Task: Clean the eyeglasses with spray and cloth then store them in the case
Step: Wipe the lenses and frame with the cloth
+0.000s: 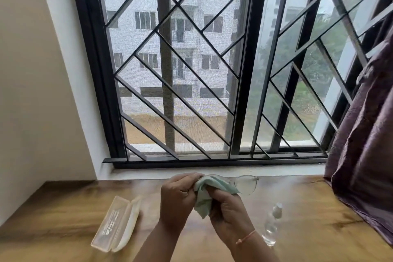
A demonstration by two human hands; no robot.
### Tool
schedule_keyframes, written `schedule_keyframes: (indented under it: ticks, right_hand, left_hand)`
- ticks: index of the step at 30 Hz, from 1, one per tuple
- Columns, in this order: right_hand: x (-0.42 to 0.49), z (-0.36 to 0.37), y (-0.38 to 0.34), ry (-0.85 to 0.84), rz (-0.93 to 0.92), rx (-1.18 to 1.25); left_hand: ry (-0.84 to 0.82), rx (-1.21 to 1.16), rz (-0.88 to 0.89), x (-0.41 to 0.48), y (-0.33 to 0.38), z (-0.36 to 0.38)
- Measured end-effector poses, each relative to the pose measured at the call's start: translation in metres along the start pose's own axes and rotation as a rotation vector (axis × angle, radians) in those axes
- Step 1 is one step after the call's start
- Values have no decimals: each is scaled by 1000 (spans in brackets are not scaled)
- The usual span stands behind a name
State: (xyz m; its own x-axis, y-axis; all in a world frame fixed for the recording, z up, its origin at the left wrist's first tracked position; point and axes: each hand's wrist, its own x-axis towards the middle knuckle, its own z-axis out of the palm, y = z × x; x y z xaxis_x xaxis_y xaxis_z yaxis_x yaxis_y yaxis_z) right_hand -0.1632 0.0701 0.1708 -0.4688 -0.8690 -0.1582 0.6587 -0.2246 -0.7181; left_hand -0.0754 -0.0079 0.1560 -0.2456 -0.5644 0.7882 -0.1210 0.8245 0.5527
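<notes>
I hold clear-framed eyeglasses (246, 184) in the air above the wooden table (63, 208). My left hand (177, 200) grips the left part of the frame, which the cloth hides. My right hand (227, 212) pinches a pale green cloth (207, 194) wrapped over the left lens. The right lens sticks out bare to the right. An open translucent case (117, 224) lies on the table at the left. A clear spray bottle (272, 223) lies on its side at the right of my right wrist.
A barred window (202, 70) with a stone sill (212, 171) runs behind the table. A purple curtain (365, 155) hangs at the right and drapes onto the table's right end. A beige wall (32, 91) closes the left side.
</notes>
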Motion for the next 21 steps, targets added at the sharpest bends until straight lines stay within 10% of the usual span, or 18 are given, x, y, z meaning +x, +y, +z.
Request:
schedule_keyframes:
  ticks: [21]
  right_hand:
    - [0,5,-6,-45,87,19]
  left_hand:
    - [98,26,-17,8,17,-6]
